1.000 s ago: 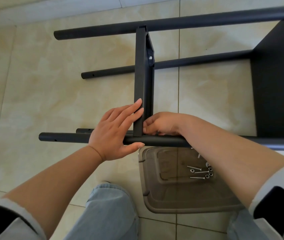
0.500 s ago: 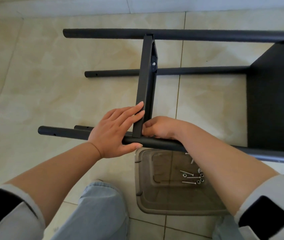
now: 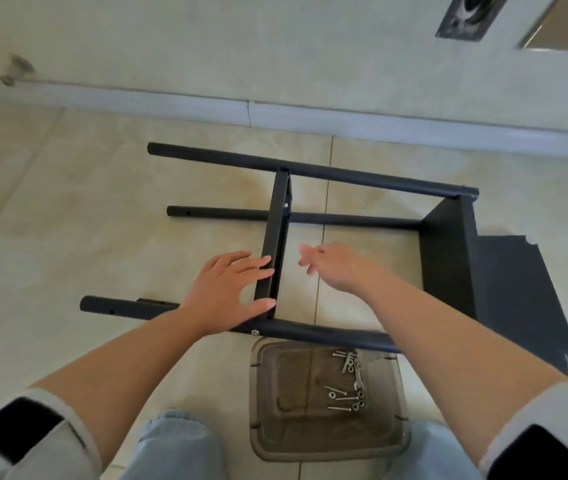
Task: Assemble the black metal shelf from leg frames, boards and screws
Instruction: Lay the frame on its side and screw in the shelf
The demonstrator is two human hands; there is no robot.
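Here, left hand (image 3: 226,292) flat against the crossbar (image 3: 273,247), fingers straight; right hand (image 3: 336,264) lifted clear, fingers loose.

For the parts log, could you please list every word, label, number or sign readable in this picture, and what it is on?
None can be read: no text shows on the black metal shelf frame, the clear plastic tray of screws or the black sleeve patches; the wall plate is too blurred to tell.

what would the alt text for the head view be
A person's left hand rests on the upright board of a half-built black metal shelf lying on a tiled floor, while the right hand hovers open beside it. A clear tray of screws sits below.
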